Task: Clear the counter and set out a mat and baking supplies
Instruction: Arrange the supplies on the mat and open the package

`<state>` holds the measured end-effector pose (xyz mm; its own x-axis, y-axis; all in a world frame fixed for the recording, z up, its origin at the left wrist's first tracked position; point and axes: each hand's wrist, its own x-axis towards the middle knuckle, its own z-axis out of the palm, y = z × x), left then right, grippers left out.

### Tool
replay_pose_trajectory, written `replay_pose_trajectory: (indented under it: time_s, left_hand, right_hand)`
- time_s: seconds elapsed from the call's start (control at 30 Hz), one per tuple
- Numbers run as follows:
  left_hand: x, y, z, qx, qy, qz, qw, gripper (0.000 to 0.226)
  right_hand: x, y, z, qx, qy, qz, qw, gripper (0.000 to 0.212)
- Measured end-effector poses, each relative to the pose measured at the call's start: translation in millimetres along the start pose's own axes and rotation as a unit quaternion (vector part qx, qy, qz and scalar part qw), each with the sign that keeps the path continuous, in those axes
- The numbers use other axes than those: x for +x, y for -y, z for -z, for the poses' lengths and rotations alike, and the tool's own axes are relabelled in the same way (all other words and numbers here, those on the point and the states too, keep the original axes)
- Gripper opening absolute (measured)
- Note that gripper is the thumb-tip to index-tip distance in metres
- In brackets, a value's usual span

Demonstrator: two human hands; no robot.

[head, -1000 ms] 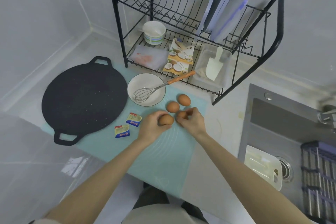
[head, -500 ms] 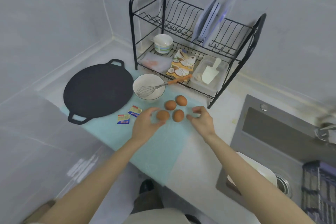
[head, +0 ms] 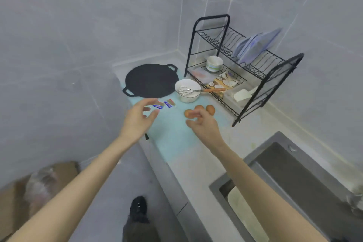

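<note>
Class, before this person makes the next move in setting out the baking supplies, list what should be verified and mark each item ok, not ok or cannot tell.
1. Mat lies flat on the counter: ok.
2. Both hands free: left hand and right hand are open and hold nothing: ok.
3. Eggs rest on the mat, away from the counter edge: ok; the right hand hides part of the group, so their count: cannot tell.
4. Whisk sits in the white bowl: ok.
5. Two small packets lie on the mat beside the black griddle pan: ok.
6. Packets sealed: cannot tell, too blurred.
</note>
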<state>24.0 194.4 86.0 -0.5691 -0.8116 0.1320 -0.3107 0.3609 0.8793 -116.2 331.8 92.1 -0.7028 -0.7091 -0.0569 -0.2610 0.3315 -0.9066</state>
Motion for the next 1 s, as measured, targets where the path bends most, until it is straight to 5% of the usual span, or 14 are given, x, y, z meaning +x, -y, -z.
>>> replay_pose_trajectory:
  time_s: [0.3, 0.53, 1.0]
  left_hand:
    - [-128.8, -42.6, 130.9, 0.024, -0.210, -0.008, 0.977, 0.032]
    - [-268.9, -67.1, 222.7, 0.039, -0.367, 0.006, 0.929, 0.030]
    - [-559.9, -97.2, 321.6, 0.156, -0.554, 0.073, 0.815, 0.031]
  right_hand:
    - [-84.0, 99.8, -67.2, 0.037, 0.203, 0.145, 0.968, 0.023]
    - [-184.9, 159.4, -147.4, 0.073, 0.353, 0.231, 0.904, 0.021]
    - [-438.8, 218.8, -233.1, 0.127, 0.546, 0.272, 0.782, 0.021]
